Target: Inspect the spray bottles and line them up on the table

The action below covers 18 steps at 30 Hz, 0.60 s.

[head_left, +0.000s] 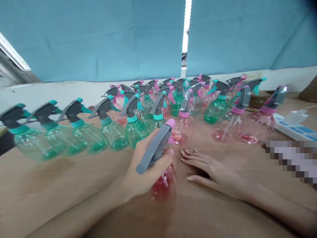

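Note:
My left hand [146, 165] is wrapped round the neck of a pink spray bottle [163, 186] with a grey trigger head and pink nozzle. The bottle is upright in front of me; the hand hides its collar. Palm down on the table, my right hand [210, 167] lies to the right of that bottle, fingers stretched out and holding nothing. Just beyond the hands stands another pink spray bottle [183, 127]. A green spray bottle [136, 132] with a turquoise collar is beyond my left hand.
Several green spray bottles [92, 140] line the left side of the wooden table [81, 185]. More pink and green bottles crowd the back. Two pink bottles [257, 127] stand at the right, near a white power strip [294, 127]. A blue curtain [111, 39] hangs behind.

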Available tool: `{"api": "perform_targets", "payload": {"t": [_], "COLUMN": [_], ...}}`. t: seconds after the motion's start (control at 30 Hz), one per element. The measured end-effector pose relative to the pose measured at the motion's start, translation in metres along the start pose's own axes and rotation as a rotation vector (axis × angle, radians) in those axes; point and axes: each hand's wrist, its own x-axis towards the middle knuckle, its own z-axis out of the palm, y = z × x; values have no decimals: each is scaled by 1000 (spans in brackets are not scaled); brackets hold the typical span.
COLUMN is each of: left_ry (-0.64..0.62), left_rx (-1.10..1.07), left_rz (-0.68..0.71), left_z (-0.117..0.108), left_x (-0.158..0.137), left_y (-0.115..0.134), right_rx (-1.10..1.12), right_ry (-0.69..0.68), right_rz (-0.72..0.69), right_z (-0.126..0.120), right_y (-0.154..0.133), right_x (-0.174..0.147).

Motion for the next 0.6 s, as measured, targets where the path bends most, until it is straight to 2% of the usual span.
{"api": "perform_targets", "payload": {"t": [0.6], "left_ry": [-8], "left_rx": [-3], "left_rz": [-18], "left_z": [0], "left_x": [0], "left_y": [3], "right_rx": [22], "right_ry": [32], "right_rz": [-16], "right_z": [-1], "right_y": [0], "right_x": [0]}}
